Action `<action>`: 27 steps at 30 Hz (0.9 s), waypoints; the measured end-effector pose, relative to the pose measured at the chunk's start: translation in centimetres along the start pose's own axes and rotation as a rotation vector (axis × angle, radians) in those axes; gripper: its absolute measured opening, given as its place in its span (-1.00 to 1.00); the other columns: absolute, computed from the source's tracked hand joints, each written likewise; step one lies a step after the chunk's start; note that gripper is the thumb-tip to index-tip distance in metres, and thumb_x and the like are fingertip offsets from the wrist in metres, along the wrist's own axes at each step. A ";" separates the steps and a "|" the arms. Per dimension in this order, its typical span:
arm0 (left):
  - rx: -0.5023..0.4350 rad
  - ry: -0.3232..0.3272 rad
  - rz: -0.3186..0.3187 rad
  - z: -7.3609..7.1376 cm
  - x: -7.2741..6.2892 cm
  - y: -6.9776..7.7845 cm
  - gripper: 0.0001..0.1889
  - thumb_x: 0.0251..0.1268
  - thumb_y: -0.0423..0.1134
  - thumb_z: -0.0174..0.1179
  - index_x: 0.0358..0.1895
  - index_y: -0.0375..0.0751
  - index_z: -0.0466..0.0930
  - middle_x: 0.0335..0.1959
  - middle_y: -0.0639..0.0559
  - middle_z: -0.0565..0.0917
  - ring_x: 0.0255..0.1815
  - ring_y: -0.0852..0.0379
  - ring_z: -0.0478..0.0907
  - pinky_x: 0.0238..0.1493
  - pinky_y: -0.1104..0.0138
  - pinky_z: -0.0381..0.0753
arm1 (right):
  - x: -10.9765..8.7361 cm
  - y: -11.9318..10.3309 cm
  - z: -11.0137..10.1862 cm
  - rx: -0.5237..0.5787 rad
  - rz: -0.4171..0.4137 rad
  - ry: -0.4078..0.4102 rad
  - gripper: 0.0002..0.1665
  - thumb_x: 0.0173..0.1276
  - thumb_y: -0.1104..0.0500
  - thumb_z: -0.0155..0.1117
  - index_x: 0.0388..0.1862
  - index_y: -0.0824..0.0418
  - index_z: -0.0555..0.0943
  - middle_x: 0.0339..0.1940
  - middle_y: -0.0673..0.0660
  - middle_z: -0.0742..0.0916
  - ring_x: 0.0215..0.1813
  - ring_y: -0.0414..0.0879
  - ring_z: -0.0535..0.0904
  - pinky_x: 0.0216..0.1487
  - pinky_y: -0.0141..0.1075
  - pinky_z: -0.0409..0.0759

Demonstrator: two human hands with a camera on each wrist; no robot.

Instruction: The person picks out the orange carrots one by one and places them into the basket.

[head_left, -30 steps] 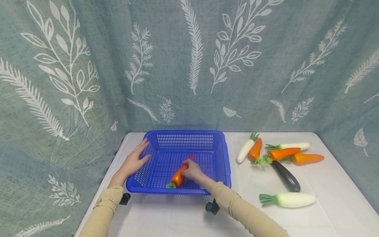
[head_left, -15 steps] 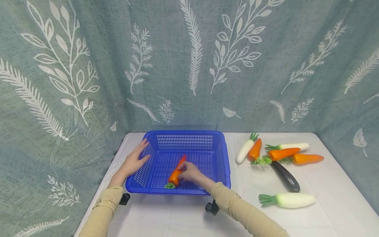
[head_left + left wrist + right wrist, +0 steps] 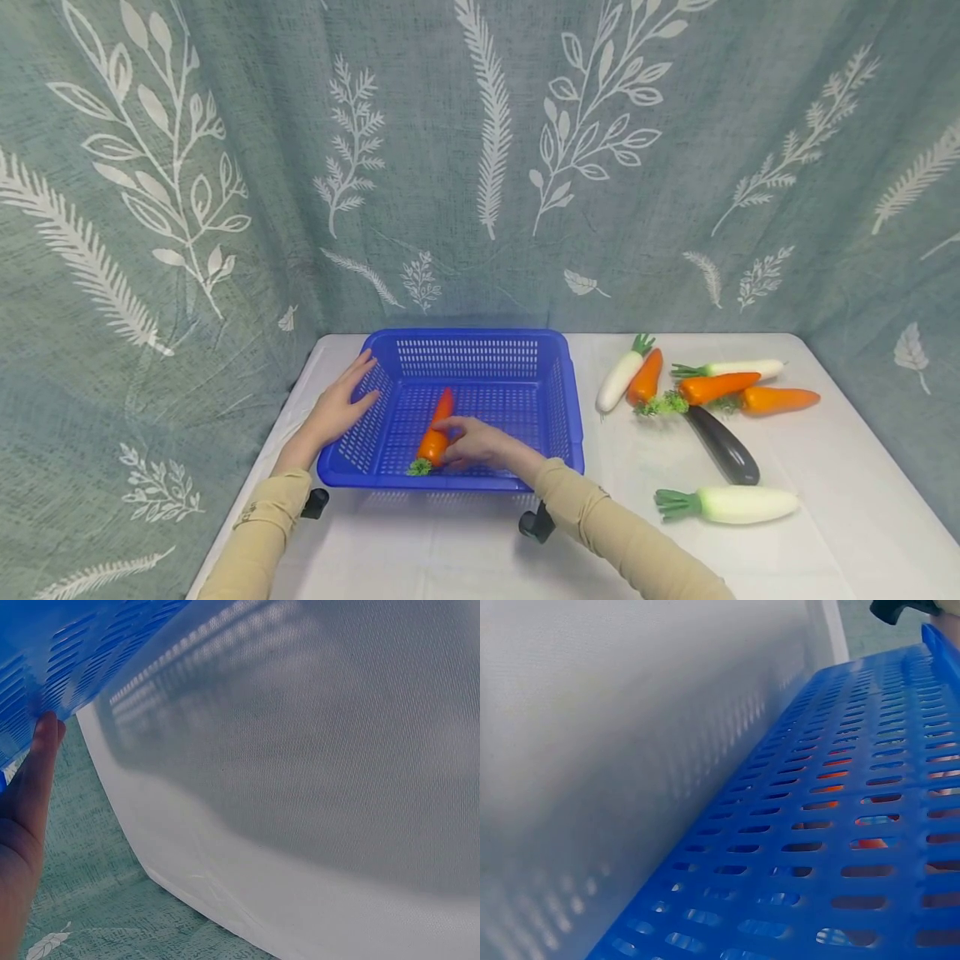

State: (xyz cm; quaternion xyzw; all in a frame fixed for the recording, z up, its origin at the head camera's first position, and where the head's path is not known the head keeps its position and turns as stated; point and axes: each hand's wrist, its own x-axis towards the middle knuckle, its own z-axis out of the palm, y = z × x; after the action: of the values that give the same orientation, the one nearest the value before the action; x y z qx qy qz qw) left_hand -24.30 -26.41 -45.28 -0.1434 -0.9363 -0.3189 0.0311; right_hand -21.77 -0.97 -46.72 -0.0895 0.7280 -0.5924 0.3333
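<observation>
from where i stand, the carrot (image 3: 435, 433) lies inside the blue basket (image 3: 367, 481), in its left half, narrow tip pointing away from the person and leafy top (image 3: 420, 467) close to the front wall. the right grip (image 3: 480, 442) is at the carrot's right side, fingers parted and loosely bent, seemingly touching it but not wrapped round it. the left grip (image 3: 337, 410) is spread at the basket's left rim, thumb apart from the straight fingers; from the left wrist, fingertips show against the outside of the slotted wall.

what might spoil things, i'd guess, is the carrot's own shape: round and tapered, so a shove at the thick end alone could swing the tip or set it rolling. the leaves might snag in the slots (they look frilly enough for it). if the left grip only rests there, a hard push from the right could slide the whole basket toward the table's (image 3: 450, 550) left edge. the right sleeve (image 3: 615, 525) ends by the front right corner, so a low lift could catch the rim. over on the right, three more carrots (image 3: 718, 387) lie bunched near an eggplant (image 3: 723, 447); taking one could roll its neighbour.
</observation>
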 end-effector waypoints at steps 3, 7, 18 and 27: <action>0.003 -0.003 -0.002 -0.1 0.0 0.1 -0.40 0.38 -0.25 0.04 0.42 -0.38 0.13 0.52 -0.27 0.02 0.47 -0.33 0.03 0.39 -0.20 0.10 | 0.0 -0.1 0.0 0.028 0.009 -0.047 -0.31 0.18 0.51 0.16 0.34 0.31 0.36 0.04 0.39 0.57 -0.08 0.05 0.63 -0.01 -0.13 0.67; 0.002 -0.006 -0.005 -0.1 0.0 0.1 -0.40 0.39 -0.24 0.04 0.42 -0.37 0.13 0.52 -0.26 0.02 0.48 -0.33 0.03 0.39 -0.20 0.10 | -0.1 -0.2 0.0 0.017 -0.004 -0.075 -0.30 0.21 0.50 0.14 0.37 0.30 0.33 0.15 0.41 0.53 -0.05 0.02 0.61 0.04 -0.13 0.65; -0.002 -0.003 0.002 0.0 -0.1 0.0 -0.40 0.37 -0.25 0.05 0.42 -0.38 0.14 0.51 -0.27 0.03 0.47 -0.34 0.04 0.39 -0.20 0.10 | -0.2 -0.5 0.1 0.090 -0.005 -0.007 -0.40 0.22 0.46 0.18 0.28 0.33 0.42 0.04 0.34 0.58 -0.08 -0.01 0.60 0.14 -0.09 0.59; -0.003 0.001 -0.003 -0.1 -0.1 0.1 -0.40 0.38 -0.24 0.05 0.41 -0.39 0.14 0.51 -0.28 0.04 0.47 -0.34 0.03 0.39 -0.20 0.09 | 0.2 -0.3 -0.1 0.118 -0.004 0.061 -0.46 0.23 0.36 0.25 0.23 0.32 0.47 -0.04 0.28 0.63 -0.14 -0.07 0.62 0.14 -0.12 0.60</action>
State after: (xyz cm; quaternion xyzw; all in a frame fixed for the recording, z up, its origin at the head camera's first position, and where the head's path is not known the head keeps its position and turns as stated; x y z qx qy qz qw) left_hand -24.16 -26.39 -45.20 -0.1420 -0.9361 -0.3203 0.0309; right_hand -22.07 -1.15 -46.48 -0.0529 0.7014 -0.6375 0.3144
